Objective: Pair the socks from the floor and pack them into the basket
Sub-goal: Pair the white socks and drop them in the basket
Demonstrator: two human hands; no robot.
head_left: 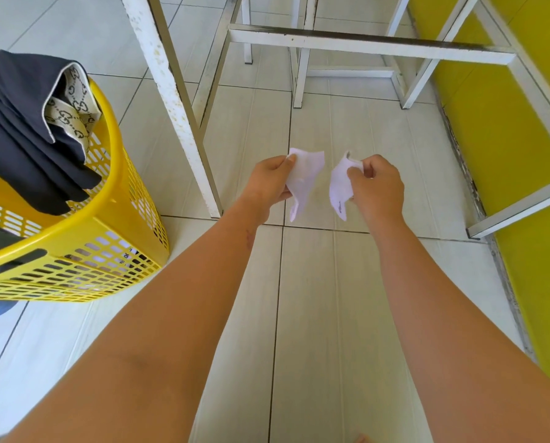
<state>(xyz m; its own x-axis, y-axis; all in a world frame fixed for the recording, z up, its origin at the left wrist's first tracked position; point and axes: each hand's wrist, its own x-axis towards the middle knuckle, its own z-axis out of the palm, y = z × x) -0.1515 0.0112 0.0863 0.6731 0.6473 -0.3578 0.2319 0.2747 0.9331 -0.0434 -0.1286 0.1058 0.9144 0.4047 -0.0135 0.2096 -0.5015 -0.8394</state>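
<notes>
My left hand (272, 179) pinches one white sock (305, 180) by its cuff, and the sock hangs down above the tiled floor. My right hand (376, 187) grips a second white sock (339, 187) with a small dark mark near its toe. The two socks hang side by side, a short gap between them. The yellow slatted basket (107, 238) stands on the floor to the left of my left arm, with dark clothing and a patterned beige band draped over its rim.
White metal table and stool legs (184, 123) rise just behind and left of my hands, with a crossbar (363, 43) further back. A yellow wall (523, 155) and a white frame run along the right. Pale floor tiles lie below my arms.
</notes>
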